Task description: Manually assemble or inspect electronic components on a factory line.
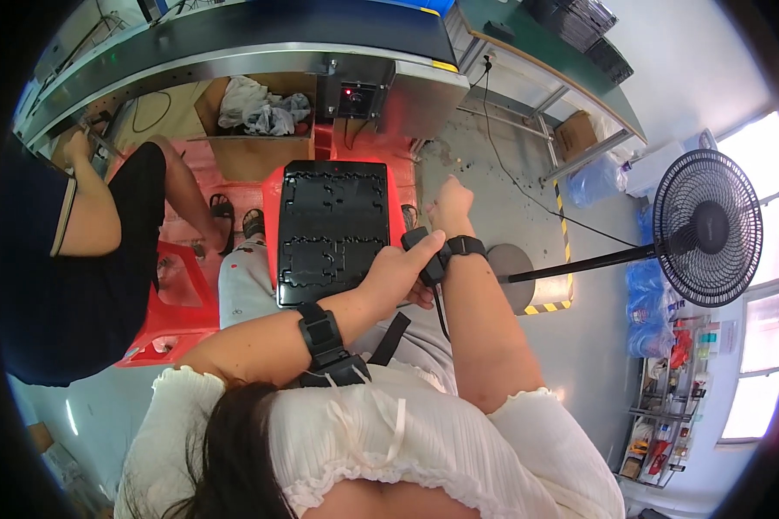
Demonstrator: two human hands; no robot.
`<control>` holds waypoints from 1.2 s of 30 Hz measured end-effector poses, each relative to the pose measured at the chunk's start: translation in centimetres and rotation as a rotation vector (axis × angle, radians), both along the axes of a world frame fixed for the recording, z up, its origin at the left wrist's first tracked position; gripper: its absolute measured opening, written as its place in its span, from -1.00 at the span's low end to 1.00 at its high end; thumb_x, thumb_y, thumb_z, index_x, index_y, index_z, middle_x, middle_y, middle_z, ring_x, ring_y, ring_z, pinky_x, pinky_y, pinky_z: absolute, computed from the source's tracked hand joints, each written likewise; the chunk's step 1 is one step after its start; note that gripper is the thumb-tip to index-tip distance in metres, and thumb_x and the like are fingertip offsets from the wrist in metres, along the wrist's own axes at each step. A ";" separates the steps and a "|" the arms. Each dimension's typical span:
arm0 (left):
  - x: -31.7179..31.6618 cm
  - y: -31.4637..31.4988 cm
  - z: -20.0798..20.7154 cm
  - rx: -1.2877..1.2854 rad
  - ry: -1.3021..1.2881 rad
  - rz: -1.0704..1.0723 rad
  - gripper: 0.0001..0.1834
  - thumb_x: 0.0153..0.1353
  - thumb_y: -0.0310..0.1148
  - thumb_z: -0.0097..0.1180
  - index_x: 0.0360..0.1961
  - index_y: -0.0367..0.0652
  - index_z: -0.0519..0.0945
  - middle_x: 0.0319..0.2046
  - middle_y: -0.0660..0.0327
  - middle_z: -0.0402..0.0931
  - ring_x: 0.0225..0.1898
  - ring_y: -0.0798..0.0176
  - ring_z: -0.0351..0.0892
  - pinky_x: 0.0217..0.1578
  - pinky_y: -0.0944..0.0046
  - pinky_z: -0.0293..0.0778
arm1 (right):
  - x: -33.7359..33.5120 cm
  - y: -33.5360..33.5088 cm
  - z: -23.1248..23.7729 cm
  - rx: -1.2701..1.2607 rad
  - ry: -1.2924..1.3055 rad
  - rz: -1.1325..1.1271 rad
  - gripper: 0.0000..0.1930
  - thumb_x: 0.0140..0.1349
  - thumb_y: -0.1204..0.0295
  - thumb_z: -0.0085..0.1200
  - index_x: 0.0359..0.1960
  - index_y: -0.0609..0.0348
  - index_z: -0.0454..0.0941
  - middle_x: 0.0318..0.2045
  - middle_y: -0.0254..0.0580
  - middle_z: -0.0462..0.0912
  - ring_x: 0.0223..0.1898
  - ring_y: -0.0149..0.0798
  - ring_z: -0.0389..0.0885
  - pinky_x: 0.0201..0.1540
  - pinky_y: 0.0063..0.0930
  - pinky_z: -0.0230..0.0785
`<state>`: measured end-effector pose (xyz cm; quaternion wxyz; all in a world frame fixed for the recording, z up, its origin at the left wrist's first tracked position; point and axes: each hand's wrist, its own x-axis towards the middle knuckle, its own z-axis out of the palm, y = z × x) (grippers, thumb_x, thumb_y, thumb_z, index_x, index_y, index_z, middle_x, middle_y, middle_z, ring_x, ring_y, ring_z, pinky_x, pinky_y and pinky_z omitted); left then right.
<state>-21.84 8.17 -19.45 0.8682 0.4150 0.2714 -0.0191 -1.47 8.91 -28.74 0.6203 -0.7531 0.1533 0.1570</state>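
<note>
My left hand reaches across to my right wrist and closes around a small black box-shaped device beside the wrist strap. A black cable runs down from the device along my right forearm. My right hand is held out ahead, its fingers loosely curled, with nothing visible in them. On my left forearm sits another black strap with a box-shaped unit. Just left of my hands, a black plastic tray with jagged, puzzle-like outlines rests on a red plastic stool.
A conveyor crosses ahead, with a cardboard box of plastic bags under it. A seated person is close on my left. A black fan stands right. A green-topped table is at the far right.
</note>
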 end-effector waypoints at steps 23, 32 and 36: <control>0.8 18.0 1.4 0.377 -0.116 0.822 -0.66 0.22 -0.16 -0.14 -0.44 -0.25 0.48 -0.61 0.21 0.48 -0.65 0.38 0.45 -0.67 0.41 0.41 | -19.1 -0.7 13.7 0.526 0.488 1.398 -0.51 0.13 0.06 -0.02 -0.29 0.39 0.40 -0.49 -0.02 0.51 -0.60 -0.20 0.54 -0.61 -0.45 0.40; 0.5 18.8 -1.5 1.250 0.020 0.778 -0.67 0.17 -0.27 -0.12 -0.60 -0.30 0.45 -0.67 0.03 0.43 -0.65 0.08 0.44 -0.50 0.14 0.36 | -20.5 -0.3 15.4 0.446 0.296 1.232 -0.60 0.03 0.21 0.03 -0.56 0.44 0.43 -0.77 -0.05 0.42 -0.83 -0.26 0.44 -0.81 -0.53 0.26; 0.9 17.5 -3.0 1.892 0.180 0.604 -0.68 0.16 -0.26 -0.14 -0.64 -0.24 0.42 -0.63 0.03 0.42 -0.48 -0.01 0.45 -0.45 0.02 0.33 | -19.6 0.0 15.1 0.302 0.370 1.219 -0.50 0.00 0.11 0.02 -0.59 0.51 0.44 -0.72 0.05 0.47 -0.81 -0.19 0.46 -0.77 -0.50 0.30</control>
